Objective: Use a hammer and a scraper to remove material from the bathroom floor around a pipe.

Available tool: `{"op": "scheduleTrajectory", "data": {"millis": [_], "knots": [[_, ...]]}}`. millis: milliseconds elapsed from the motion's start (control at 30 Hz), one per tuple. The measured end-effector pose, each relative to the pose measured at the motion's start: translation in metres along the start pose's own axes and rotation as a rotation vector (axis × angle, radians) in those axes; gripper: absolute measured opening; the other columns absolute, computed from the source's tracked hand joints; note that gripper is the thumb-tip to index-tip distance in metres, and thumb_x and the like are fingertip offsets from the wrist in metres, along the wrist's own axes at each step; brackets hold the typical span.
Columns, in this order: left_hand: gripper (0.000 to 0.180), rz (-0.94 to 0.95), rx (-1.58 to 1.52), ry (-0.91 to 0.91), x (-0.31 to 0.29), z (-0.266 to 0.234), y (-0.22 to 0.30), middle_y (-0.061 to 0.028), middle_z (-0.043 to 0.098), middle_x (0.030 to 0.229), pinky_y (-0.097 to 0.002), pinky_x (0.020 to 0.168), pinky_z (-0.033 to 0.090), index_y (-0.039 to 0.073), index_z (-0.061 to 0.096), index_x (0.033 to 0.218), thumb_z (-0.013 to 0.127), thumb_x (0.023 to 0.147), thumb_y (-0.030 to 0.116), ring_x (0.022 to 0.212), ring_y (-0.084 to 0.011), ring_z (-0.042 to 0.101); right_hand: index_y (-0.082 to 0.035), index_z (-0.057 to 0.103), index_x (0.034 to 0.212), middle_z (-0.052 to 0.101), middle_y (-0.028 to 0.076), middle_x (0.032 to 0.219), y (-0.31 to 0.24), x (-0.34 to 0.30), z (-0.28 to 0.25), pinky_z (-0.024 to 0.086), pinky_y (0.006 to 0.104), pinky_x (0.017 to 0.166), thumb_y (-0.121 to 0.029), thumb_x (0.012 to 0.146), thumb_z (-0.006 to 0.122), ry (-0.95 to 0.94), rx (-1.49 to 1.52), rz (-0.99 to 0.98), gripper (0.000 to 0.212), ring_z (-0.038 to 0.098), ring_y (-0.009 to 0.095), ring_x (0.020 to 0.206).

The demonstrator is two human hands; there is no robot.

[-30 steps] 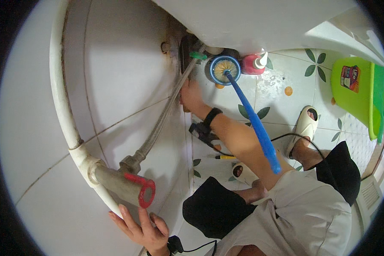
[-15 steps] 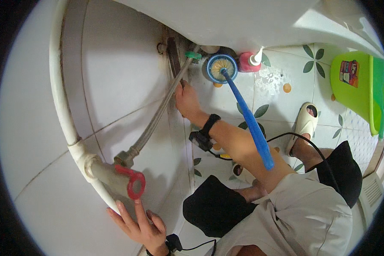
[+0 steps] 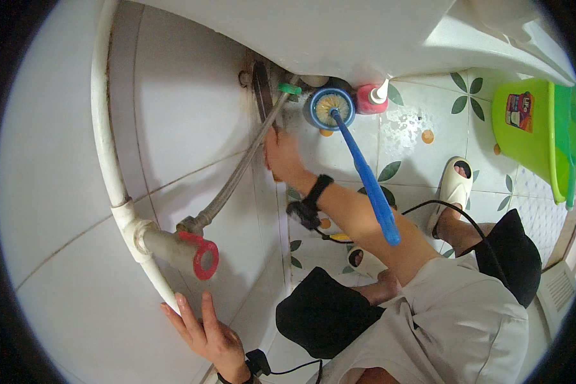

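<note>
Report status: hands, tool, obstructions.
Right hand gripping dark flat tool. Left hand spread beside white pipe, holding nothing. Braided hose crosses close by right hand.

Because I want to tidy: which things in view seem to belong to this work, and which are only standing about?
Probably in the work, nearest the hands:
white pipe, at the left hand
braided hose, beside the right hand (its grip is hidden)

Apparently just standing about:
blue-handled brush in blue pot
pink pump bottle
green bucket
</note>
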State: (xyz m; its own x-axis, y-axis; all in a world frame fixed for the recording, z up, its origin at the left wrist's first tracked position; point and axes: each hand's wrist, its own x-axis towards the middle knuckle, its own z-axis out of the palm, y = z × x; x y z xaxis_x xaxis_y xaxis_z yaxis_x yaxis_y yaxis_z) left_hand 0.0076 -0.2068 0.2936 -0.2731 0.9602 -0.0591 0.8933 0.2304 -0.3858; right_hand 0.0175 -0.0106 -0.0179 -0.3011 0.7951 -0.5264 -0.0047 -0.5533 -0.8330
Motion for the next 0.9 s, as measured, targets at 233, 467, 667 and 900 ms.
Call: {"op": "scheduleTrajectory", "data": {"millis": [233, 467, 667, 900], "knots": [[0.050, 0.022, 0.047, 0.012, -0.001, 0.003, 0.000, -0.0180, 0.039, 0.137, -0.0518, 0.106, 0.026, 0.006, 0.060, 0.113, 0.040, 0.071, -0.012, 0.131, -0.0434, 0.028, 0.002, 0.050, 0.076, 0.047, 0.008, 0.049, 0.034, 0.072, -0.017, 0.040, 0.0350, 0.039, -0.037, 0.095, 0.040, 0.135, -0.248, -0.448, 0.045, 0.049, 0.021, 0.039], [0.036, 0.029, 0.003, 0.011, -0.007, 0.006, -0.009, -0.0179, 0.039, 0.137, -0.0598, 0.103, 0.026, 0.004, 0.061, 0.109, 0.041, 0.081, -0.004, 0.128, -0.0509, 0.027, 0.006, 0.052, 0.083, 0.048, 0.011, 0.049, 0.013, 0.040, -0.010, 0.041, 0.0374, 0.041, -0.043, 0.095, 0.035, 0.138, -0.090, -0.361, 0.053, 0.052, 0.025, 0.043], [0.034, 0.124, -0.096, 0.060, -0.002, 0.000, -0.011, -0.0231, 0.041, 0.134, -0.0607, 0.100, 0.028, 0.008, 0.061, 0.114, 0.043, 0.085, 0.011, 0.123, -0.0485, 0.036, 0.003, 0.056, 0.083, 0.054, 0.026, 0.059, 0.004, 0.083, -0.034, 0.045, 0.0517, 0.065, -0.036, 0.095, 0.037, 0.265, -0.550, -0.720, 0.045, 0.056, 0.048, 0.067], [0.036, 0.088, -0.117, 0.057, 0.000, 0.000, -0.006, -0.0223, 0.044, 0.132, -0.0601, 0.100, 0.029, 0.007, 0.063, 0.112, 0.042, 0.082, 0.005, 0.122, -0.0487, 0.037, 0.004, 0.051, 0.091, 0.052, 0.016, 0.064, 0.001, 0.100, -0.026, 0.044, 0.0426, 0.057, -0.039, 0.096, 0.035, 0.340, -0.403, -0.671, 0.045, 0.053, 0.035, 0.056]]}}
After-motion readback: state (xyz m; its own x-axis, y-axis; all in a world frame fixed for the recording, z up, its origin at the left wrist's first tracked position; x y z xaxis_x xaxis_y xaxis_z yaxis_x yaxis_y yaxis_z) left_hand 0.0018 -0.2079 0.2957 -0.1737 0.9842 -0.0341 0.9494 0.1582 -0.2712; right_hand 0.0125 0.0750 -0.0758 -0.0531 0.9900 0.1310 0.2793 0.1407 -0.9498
